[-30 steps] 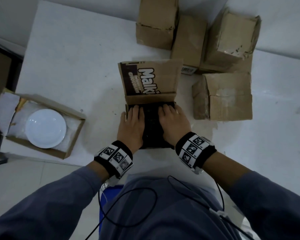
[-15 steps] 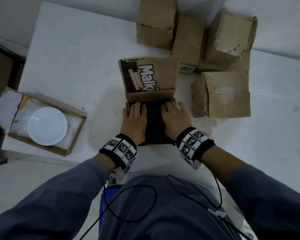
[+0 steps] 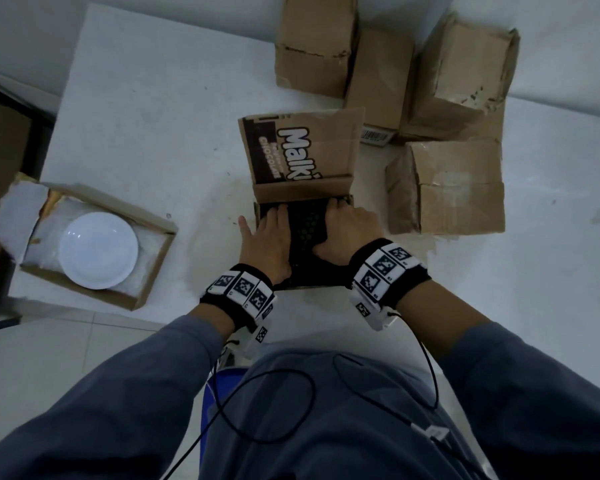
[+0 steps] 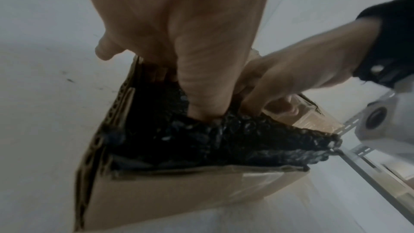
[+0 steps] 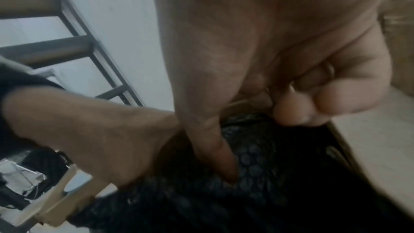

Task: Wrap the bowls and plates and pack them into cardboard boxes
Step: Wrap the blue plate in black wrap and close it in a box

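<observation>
Both hands pressing a black bubble-wrapped bundle (image 3: 309,233) down into the open Malki box (image 3: 302,150), desk centre: left hand (image 3: 269,239) flat, right hand (image 3: 347,233) fingers curled at the far edge. White plate (image 3: 98,250) at left unwrapped; flaps unclosed.

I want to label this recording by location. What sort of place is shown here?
Probably a plain packing or storage room, not a kitchen: a white table holds several worn cardboard boxes, a white plate waits in an open box, and metal shelving stands beside.

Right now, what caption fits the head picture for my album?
Both hands, left and right, press a black bubble-wrapped bundle into an open box.
</observation>
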A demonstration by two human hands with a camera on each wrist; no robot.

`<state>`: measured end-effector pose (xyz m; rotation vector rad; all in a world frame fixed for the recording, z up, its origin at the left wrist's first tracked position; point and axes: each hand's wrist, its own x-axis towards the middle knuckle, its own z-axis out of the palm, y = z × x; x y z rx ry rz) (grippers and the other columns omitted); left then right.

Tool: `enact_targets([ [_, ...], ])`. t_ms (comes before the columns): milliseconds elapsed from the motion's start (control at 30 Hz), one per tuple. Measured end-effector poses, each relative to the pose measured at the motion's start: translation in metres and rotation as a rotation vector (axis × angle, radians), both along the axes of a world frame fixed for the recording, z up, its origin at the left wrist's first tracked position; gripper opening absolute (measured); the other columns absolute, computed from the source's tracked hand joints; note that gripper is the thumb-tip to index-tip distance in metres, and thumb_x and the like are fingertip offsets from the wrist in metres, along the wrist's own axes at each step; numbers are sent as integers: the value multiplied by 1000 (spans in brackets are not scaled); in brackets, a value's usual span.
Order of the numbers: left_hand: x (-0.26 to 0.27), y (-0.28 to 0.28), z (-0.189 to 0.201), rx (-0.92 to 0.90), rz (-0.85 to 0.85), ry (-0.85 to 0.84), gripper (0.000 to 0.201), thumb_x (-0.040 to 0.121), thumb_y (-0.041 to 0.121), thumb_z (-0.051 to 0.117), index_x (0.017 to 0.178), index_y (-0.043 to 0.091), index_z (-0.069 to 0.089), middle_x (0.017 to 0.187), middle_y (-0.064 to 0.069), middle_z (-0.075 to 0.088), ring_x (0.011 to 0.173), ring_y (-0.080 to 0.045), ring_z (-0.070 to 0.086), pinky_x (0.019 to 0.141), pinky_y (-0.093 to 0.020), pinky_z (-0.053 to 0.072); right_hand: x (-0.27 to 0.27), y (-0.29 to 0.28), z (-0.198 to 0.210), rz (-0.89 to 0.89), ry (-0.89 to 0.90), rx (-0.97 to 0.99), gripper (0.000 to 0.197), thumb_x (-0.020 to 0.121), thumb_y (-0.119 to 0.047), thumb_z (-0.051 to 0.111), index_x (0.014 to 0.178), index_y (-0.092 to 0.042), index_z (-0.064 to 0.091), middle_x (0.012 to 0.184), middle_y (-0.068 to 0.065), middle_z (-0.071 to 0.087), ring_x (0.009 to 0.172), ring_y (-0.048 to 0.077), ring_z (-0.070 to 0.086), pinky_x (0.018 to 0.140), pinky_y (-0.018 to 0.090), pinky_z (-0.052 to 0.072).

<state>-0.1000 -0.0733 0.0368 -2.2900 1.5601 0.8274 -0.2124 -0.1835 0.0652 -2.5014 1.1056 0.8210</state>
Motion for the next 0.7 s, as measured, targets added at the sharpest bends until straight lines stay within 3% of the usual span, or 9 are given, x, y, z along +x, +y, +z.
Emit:
enact_targets([
  [167,0,-6,1,41,12,10,118,72,25,78,155,4,-3,152,-15,22,140,-31,32,116,-65,14,-1,-5,-2,-38,10,109,78,76,-49,72,135,-8,41,125,11,57,107,31,60,74,32,42],
  [300,4,-4,1,45,-24,27,118,72,27,77,155,5,-4,154,-16,19,141,-31,31,117,-61,17,-3,-17,12,87,83,93,76,74,-42,76,134,-10,43,127,10,56,104,30,61,70,34,43],
  [400,15,-6,8,90,-88,78,119,73,25,77,155,6,-6,156,-17,17,139,-34,34,115,-54,27,-8,-9,13,182,193,72,104,75,-35,77,155,-12,15,152,14,32,115,31,57,73,36,40],
  [467,22,-10,13,112,-142,84,119,72,22,77,155,5,-5,153,-17,20,133,-34,41,108,-50,36,-12,2,7,198,232,64,112,78,-32,75,157,-13,-2,162,17,9,118,31,56,75,36,39],
  [533,24,-10,16,118,-196,39,119,70,20,78,155,4,-5,152,-17,20,129,-34,45,102,-47,40,-16,9,0,171,202,39,112,81,-29,74,157,-11,-7,163,19,0,116,33,57,74,36,40],
  [700,15,4,6,60,-263,-94,123,70,27,79,155,1,-5,155,-19,17,134,-33,39,101,-41,41,-25,20,-11,136,104,-23,105,85,-24,70,156,-9,-5,163,22,-1,102,33,62,67,36,38],
])
